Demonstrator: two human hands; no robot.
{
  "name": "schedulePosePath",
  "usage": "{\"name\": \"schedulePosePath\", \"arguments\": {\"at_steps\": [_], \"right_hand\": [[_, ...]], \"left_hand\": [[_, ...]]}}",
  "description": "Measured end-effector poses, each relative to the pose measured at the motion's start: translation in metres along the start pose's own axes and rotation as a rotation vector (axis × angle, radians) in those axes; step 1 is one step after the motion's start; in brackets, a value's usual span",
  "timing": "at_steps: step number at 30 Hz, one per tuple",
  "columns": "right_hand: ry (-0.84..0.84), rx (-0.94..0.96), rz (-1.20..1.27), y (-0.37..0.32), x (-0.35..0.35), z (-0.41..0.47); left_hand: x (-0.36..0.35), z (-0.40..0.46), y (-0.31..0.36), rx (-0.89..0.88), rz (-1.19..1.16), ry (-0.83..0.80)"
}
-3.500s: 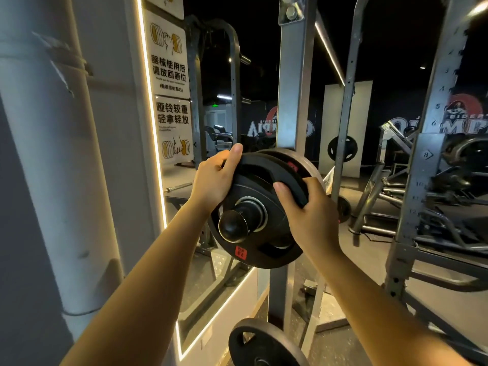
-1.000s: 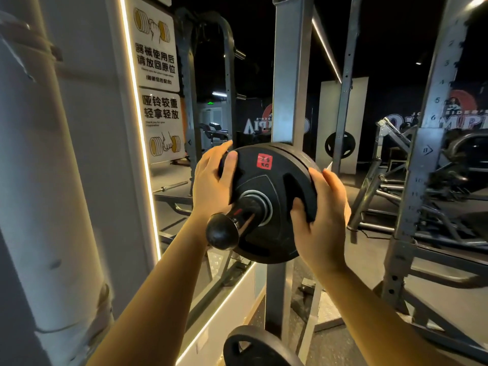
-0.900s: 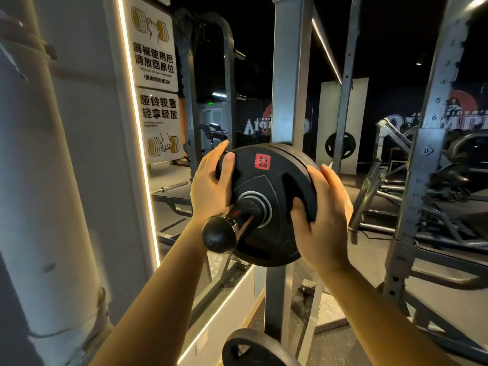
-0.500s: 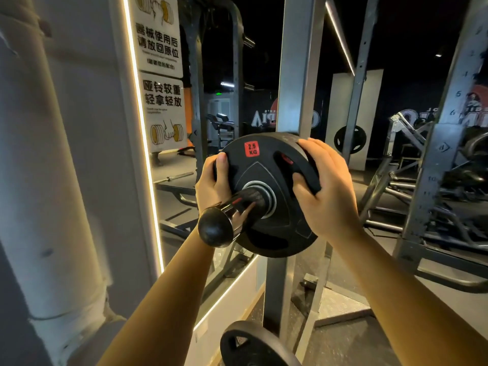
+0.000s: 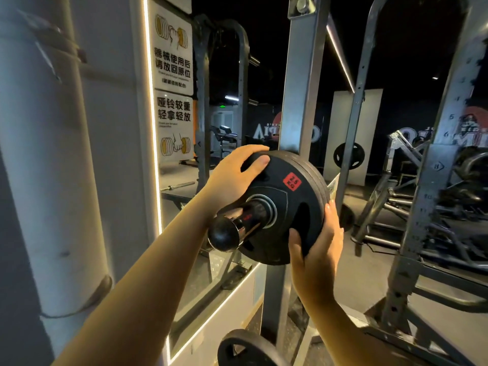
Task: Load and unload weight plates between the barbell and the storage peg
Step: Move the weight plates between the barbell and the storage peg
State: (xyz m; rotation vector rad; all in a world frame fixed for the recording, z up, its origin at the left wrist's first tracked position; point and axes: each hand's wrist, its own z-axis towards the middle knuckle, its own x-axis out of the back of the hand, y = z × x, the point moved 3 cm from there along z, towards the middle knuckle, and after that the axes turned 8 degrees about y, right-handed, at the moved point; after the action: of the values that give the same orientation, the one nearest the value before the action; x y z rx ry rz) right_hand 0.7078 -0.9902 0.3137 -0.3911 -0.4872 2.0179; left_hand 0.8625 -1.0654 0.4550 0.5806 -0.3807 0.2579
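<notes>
A small black weight plate (image 5: 290,204) with a red 2.5 kg label sits on a chrome storage peg (image 5: 237,223) that ends in a black ball cap. The peg sticks out from a grey rack upright (image 5: 303,75). More plate rims show stacked behind the front one. My left hand (image 5: 232,175) grips the plate's upper left rim, thumb on the face. My right hand (image 5: 314,249) holds the lower right rim, thumb hooked in a grip slot.
Another black plate (image 5: 245,350) hangs on a lower peg near the bottom edge. A mirror wall with lit edge and warning signs (image 5: 173,83) stands to the left. Rack uprights (image 5: 433,180) and gym machines fill the right side. A white pipe (image 5: 47,154) runs down the far left.
The plate has turned clockwise on the peg; its red label moved from upper left to upper right. My right hand dropped from the upper right rim to the lower right; my left rose to the top.
</notes>
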Motion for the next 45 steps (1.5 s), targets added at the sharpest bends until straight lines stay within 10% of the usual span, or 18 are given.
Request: {"name": "schedulePosePath", "arguments": {"at_steps": [8,14,19,23,45], "right_hand": [[-0.033,-0.024,-0.089,0.001,0.003,-0.010],[-0.207,-0.071,-0.257,0.013,0.018,-0.066],[-0.107,-0.075,-0.025,-0.023,0.050,-0.004],[-0.190,0.164,-0.137,-0.060,0.033,0.071],[-0.727,0.289,-0.341,-0.098,-0.039,0.135]], "left_hand": [[0.008,0.004,0.018,-0.018,0.081,-0.212],[-0.007,0.006,0.054,-0.375,0.153,-0.229],[0.020,0.006,0.019,0.120,-0.266,0.168],[0.013,-0.019,-0.029,0.429,-0.296,0.073],[-0.034,-0.093,-0.080,0.556,-0.531,-0.043]]}}
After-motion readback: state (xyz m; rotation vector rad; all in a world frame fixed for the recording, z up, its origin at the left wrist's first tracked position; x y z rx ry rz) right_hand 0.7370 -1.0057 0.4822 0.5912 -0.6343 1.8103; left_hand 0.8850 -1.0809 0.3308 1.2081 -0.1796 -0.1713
